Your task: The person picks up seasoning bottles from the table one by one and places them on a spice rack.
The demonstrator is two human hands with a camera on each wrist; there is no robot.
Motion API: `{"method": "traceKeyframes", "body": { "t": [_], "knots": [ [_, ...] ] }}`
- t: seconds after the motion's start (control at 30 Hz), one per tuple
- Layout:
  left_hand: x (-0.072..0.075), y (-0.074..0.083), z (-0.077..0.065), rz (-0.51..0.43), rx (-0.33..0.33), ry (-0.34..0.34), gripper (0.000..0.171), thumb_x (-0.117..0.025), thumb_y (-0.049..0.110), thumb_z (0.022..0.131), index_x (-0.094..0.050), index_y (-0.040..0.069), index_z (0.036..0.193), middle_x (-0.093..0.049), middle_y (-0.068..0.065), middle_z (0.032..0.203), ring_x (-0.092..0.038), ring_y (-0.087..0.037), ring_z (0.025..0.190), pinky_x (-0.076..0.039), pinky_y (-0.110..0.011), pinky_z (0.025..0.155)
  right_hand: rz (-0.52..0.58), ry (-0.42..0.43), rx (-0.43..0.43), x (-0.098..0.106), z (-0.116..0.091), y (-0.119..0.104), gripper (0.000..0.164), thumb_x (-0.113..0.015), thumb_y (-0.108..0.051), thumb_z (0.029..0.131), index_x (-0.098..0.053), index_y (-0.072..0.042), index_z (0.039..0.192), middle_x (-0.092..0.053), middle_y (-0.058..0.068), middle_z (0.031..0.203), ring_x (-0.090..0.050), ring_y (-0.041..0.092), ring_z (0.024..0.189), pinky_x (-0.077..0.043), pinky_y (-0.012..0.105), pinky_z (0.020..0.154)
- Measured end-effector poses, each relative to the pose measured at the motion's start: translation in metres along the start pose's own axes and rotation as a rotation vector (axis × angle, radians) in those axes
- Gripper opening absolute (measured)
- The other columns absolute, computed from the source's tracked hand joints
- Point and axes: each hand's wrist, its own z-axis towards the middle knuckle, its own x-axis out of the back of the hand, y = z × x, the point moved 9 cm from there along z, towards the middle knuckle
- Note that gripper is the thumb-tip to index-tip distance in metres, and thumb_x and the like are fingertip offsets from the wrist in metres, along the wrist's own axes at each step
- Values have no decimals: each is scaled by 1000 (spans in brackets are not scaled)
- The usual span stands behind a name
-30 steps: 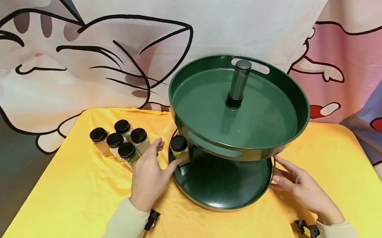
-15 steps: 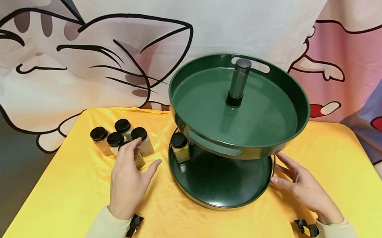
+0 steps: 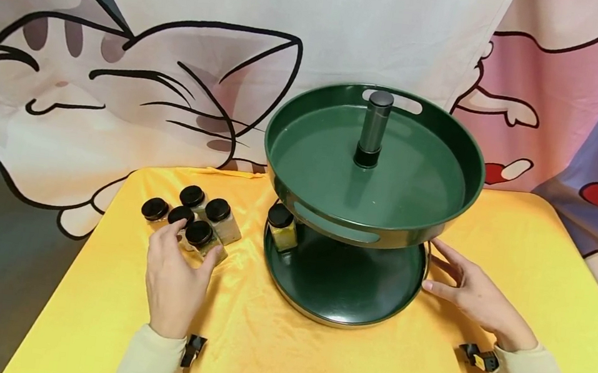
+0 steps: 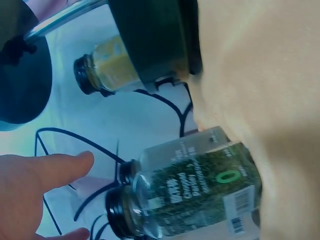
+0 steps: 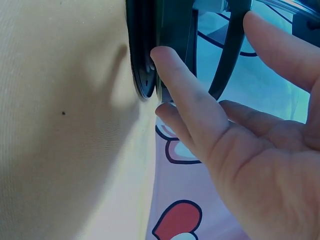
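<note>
My left hand (image 3: 173, 283) reaches around the front spice jar (image 3: 200, 234), thumb and fingers spread on either side of it. In the left wrist view that jar of dried green herbs (image 4: 200, 190) stands close to the thumb, with a gap between them. My right hand (image 3: 479, 301) touches the right side of a green two-tier turntable with straight fingers, near the rim of its lower tray (image 3: 341, 293). A jar with yellow contents (image 3: 283, 238) stands at the left of that tray. The round upper tray (image 3: 319, 164) overhangs it and hides the back part.
Several other black-capped jars cluster at the left, among them a pale one (image 3: 225, 222) and one at the far left (image 3: 155, 210). A dark centre post (image 3: 374, 130) rises through the upper tray. Yellow cloth (image 3: 309, 364) covers the table; printed fabric (image 3: 354, 24) hangs behind.
My left hand has left the yellow jar on the lower tray and moved left to the jar cluster. My right hand stays at the turntable's right side.
</note>
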Motion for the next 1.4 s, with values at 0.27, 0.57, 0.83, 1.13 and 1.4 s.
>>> {"method": "traceKeyframes", "body": {
  "t": [0.27, 0.57, 0.83, 1.13, 1.4],
  "knots": [
    [-14, -23, -4, 46, 127, -49, 81, -80, 37, 69, -42, 0, 131, -50, -17, 106, -52, -25, 81, -43, -40, 60, 5, -14, -10, -2, 0, 0, 82, -67, -16, 86, -15, -24, 149, -16, 8, 153, -26, 43, 132, -42, 21, 90],
    [-25, -37, -9, 55, 193, -97, 78, -80, 40, 70, -41, 2, 126, -50, -16, 105, -56, -25, 80, -45, -42, 55, -8, -27, -32, -4, 0, 0, 85, -68, -18, 85, -12, -27, 149, -14, 8, 153, -22, 43, 134, -36, 45, 97],
    [-32, -44, -10, 73, 221, -123, 77, -79, 40, 70, -42, 1, 124, -51, -16, 102, -52, -24, 69, -42, -41, 54, -9, -39, -40, -6, 0, 1, 89, -69, -19, 84, -8, -27, 149, -11, 9, 154, -20, 43, 134, -36, 52, 93],
    [-38, -50, -9, 86, 253, -142, 73, -78, 42, 71, -44, 0, 120, -52, -11, 91, -54, -26, 64, -43, -43, 55, 2, -49, -8, -8, 0, -5, 91, -70, -16, 82, -9, -27, 149, -10, 5, 154, -19, 44, 134, -47, 26, 87],
    [-40, -51, -8, 99, 281, -154, 67, -77, 43, 72, -46, 1, 115, -54, -8, 84, -54, -26, 64, -42, -43, 55, 92, -62, -18, -11, 3, -4, 97, -73, -11, 78, -8, -29, 149, -7, 4, 155, -14, 44, 135, -48, 35, 86]
  ]
}}
